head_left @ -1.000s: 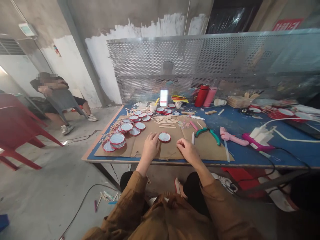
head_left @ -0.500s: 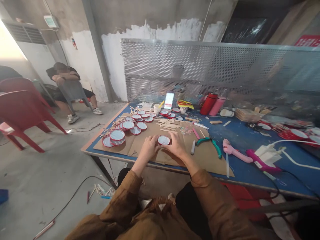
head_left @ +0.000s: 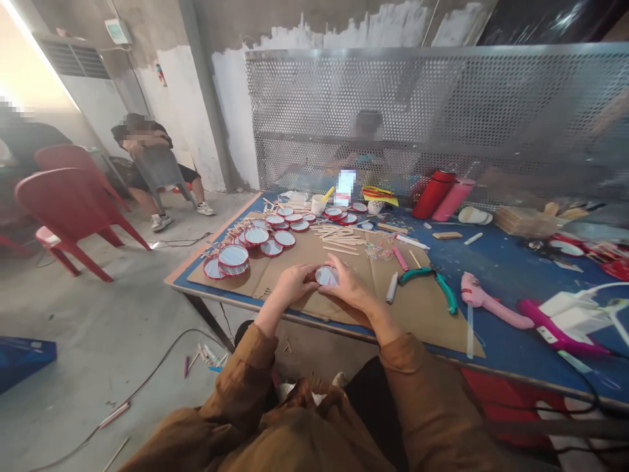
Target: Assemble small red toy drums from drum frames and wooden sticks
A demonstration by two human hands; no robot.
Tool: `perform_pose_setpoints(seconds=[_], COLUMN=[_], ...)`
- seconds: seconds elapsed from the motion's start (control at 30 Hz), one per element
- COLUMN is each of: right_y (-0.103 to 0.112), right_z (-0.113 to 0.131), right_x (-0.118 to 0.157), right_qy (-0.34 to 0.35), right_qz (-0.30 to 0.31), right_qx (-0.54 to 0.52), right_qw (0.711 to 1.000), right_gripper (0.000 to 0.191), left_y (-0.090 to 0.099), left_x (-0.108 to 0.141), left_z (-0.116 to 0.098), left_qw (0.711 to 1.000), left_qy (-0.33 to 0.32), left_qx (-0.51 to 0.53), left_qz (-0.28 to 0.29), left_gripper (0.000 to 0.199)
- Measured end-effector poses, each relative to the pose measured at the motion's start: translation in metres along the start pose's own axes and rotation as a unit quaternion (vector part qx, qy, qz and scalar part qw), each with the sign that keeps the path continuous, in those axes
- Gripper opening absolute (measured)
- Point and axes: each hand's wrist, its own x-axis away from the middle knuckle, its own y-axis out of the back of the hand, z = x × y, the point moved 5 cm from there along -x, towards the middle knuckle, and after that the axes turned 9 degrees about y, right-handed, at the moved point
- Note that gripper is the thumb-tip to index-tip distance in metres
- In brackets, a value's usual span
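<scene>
Our L hand point(head_left: 295, 285) and R hand point(head_left: 351, 288) are together, fingers curled in from both sides and pinching a round disc point(head_left: 327, 276) w/ a silvery face. The disc sits btwn them over a cardboard sheet point(head_left: 413, 321); can't tell if it touches the board. Its rim is mostly hidden by fingers, so can't confirm it's red like the others. Holding it by the edges prob. keeps fingers off the face. Our brown sleeves point(head_left: 240, 373) run back toward us, forearms crossing the table edge.

L of the hands on the cardboard: overlapping stacks of red-rimmed discs point(head_left: 233, 255), prob. grouped to stay within reach. Further back, more discs lie in a loose row. Near them, wooden craft sticks point(head_left: 341, 241) lie in a flat pile & a paper cup point(head_left: 318, 204) stands close by.

R of the hands: teal-handled pliers point(head_left: 439, 282) at the cardboard's edge, then a pink tool point(head_left: 484, 301), maybe a glue gun, on the blue table point(head_left: 491, 262). A red flask point(head_left: 434, 195) & pink flask point(head_left: 453, 200) stand at the back, before a perforated metal screen point(head_left: 373, 98). Far L, a seated person point(head_left: 152, 154) sits w/ arms folded, near red plastic chairs point(head_left: 69, 196).
</scene>
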Motion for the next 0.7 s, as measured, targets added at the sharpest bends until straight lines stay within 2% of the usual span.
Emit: perform_pose_setpoints(seconds=[0.3, 0.5, 0.7], right_y=[-0.0014, -0.001, -0.0012], right_z=[-0.0044, -0.0038, -0.0045], right_x=[0.0007, 0.0017, 0.0017], right_qy=[-0.009, -0.021, -0.01], right_qz=[0.013, 0.02, 0.022], right_qx=[0.004, 0.013, 0.036], right_qw=[1.0, 1.0, 0.999], right_gripper=[0.082, 0.078, 0.073], left_y=[0.0013, 0.0014, 0.0023], left_x=[0.0059, 0.0093, 0.0107], left_z=[-0.0026, -0.0046, -0.0077], left_qw=[1.0, 0.996, 0.992], left_qy=[0.003, 0.044, 0.079], left_qx=[-0.022, -0.064, -0.097], left_qz=[-0.019, -0.037, -0.03], left_gripper=[0.045, 0.038, 0.035])
